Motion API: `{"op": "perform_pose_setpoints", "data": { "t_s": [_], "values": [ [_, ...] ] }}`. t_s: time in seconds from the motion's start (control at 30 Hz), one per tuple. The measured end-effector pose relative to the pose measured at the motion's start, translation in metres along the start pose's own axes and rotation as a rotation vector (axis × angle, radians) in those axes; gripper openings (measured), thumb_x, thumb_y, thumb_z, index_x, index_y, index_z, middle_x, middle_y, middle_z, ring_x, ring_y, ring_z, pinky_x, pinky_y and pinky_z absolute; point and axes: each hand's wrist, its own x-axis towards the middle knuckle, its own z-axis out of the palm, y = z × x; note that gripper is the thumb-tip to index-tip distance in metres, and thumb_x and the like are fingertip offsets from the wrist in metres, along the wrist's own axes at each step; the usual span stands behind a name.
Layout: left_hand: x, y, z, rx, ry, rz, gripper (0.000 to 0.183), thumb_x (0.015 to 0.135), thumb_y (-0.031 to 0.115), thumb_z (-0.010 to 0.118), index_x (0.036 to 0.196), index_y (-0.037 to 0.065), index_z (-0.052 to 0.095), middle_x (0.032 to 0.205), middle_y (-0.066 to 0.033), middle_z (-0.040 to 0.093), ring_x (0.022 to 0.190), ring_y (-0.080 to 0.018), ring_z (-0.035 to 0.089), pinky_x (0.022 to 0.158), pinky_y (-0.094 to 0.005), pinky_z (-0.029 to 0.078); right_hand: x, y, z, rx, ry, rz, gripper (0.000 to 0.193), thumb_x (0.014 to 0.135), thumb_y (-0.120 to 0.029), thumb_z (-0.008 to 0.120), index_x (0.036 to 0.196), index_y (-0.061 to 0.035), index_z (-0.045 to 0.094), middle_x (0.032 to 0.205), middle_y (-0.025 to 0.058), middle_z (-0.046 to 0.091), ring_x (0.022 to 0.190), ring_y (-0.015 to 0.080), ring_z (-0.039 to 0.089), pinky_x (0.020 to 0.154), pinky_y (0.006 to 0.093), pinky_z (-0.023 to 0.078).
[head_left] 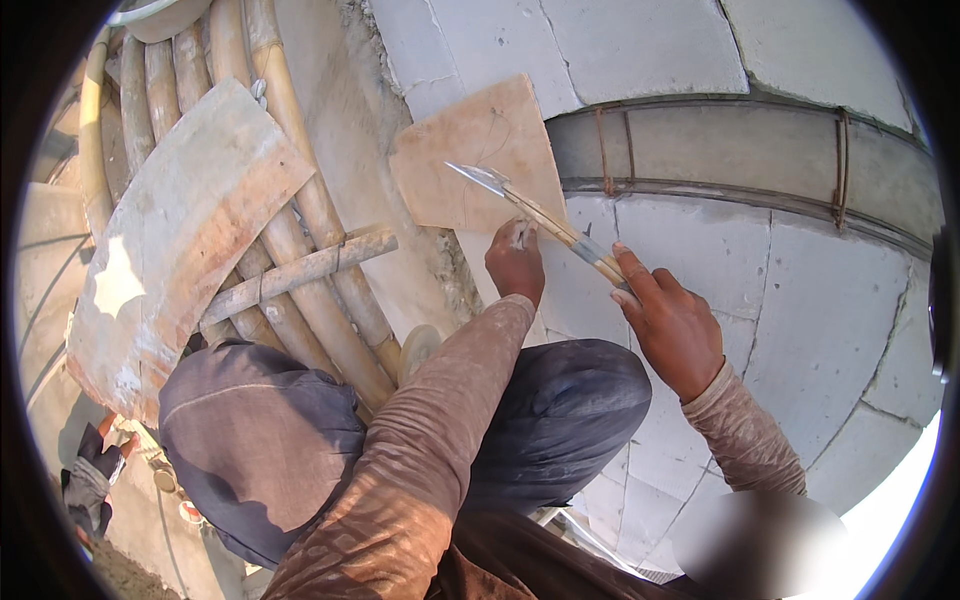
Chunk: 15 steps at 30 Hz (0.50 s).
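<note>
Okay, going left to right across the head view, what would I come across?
Large curved grey-and-orange sheet, flat tan four-sided board, the person's bare right hand, rightmost rust-brown wire tie.

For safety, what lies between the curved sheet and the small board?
Bamboo poles and a pale strip separate sheet from board, in the head view.

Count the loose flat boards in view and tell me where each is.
2. The smaller brownish board is just beyond the left hand; the larger board lies over the bamboo poles at the left. Others may be hidden.
</note>
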Motion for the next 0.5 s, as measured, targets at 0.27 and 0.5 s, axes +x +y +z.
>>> {"op": "perform_pose_setpoints", "data": {
  "t_s": [0.27, 0.5],
  "values": [
    [-0.002, 0.003, 0.002, 0.017, 0.008, 0.037, 0.020, 0.082, 0.004, 0.068, 0.102, 0.001, 0.070, 0.097, -0.0183, 0.071, 0.091, -0.0341, 0.069, 0.080, -0.0381, 0.053, -0.005, 0.012, 0.018, 0.012, -0.141, 0.107, 0.045, 0.097, -0.033, 0.057, 0.137, -0.0143, 0.050, 0.086, 0.0147, 0.065, 0.069, 0.0356, 0.067, 0.060, 0.0453, 0.055],
    [0.002, -0.009, -0.002, -0.021, -0.059, 0.154, 0.025, 0.081, 0.007, 0.072, 0.104, 0.000, 0.069, 0.110, -0.0162, 0.069, 0.102, -0.0324, 0.066, 0.090, -0.0368, 0.052, -0.022, 0.027, 0.022, 0.032, -0.074, 0.168, 0.044, 0.096, -0.033, 0.057, 0.135, -0.0140, 0.051, 0.088, 0.0157, 0.065, 0.072, 0.0365, 0.067, 0.063, 0.0447, 0.055]
  ]
}}
